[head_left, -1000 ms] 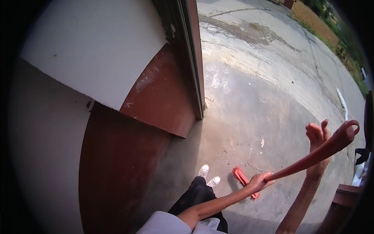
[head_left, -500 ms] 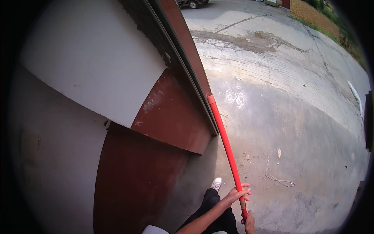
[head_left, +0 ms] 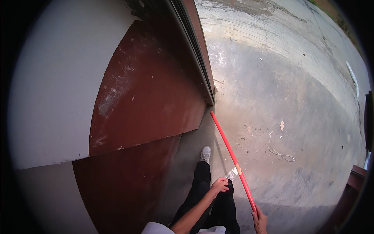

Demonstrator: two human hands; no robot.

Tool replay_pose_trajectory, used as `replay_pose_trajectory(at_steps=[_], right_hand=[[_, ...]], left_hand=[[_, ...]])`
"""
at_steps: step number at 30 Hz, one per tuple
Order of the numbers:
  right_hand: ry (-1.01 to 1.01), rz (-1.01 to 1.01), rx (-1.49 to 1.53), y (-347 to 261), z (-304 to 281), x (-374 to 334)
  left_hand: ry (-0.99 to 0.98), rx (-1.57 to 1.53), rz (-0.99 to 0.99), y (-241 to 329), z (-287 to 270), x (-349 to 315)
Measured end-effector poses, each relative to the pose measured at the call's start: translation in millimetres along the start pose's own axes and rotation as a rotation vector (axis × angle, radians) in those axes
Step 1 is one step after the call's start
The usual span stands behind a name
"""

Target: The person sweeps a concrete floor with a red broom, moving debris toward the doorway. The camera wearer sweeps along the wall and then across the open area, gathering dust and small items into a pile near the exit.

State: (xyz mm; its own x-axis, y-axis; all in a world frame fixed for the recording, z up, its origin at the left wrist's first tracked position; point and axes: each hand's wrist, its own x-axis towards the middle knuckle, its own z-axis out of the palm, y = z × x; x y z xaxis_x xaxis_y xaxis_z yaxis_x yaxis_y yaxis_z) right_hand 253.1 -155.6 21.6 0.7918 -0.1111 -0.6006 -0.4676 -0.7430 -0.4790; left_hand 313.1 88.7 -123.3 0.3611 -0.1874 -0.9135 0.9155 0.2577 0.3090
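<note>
From the right hand (head_left: 260, 221), wrapped around its near end, the red pole (head_left: 245, 186) slants away leftward toward the floor's (head_left: 280, 181) edge by the door frame (head_left: 209, 93); the left hand (head_left: 220, 185), loosely uncurled, seemingly empty, hangs apart, left of it.

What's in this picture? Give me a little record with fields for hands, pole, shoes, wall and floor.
Right hand: closed around the red pole
Left hand: off the pole, in front of a dark trouser leg
Pole: slanted, pale patch partway along
Shoes: white
Wall: white and dark red
Floor: grey, pale string lying on it
</note>
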Motion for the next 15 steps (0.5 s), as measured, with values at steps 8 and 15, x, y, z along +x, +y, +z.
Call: replay_pose_trajectory(at_steps=[8,15], right_hand=[[-0.074,-0.030,-0.249,-97.6,49.0,126.2],[-0.056,-0.013,-0.278,-118.2,80.5,155.3]], left_hand=[[0.240,0.037,-0.145,-24.2,-105.3,-33.7],[0.206,-0.019,-0.107,-18.8,-131.8,-34.4]])
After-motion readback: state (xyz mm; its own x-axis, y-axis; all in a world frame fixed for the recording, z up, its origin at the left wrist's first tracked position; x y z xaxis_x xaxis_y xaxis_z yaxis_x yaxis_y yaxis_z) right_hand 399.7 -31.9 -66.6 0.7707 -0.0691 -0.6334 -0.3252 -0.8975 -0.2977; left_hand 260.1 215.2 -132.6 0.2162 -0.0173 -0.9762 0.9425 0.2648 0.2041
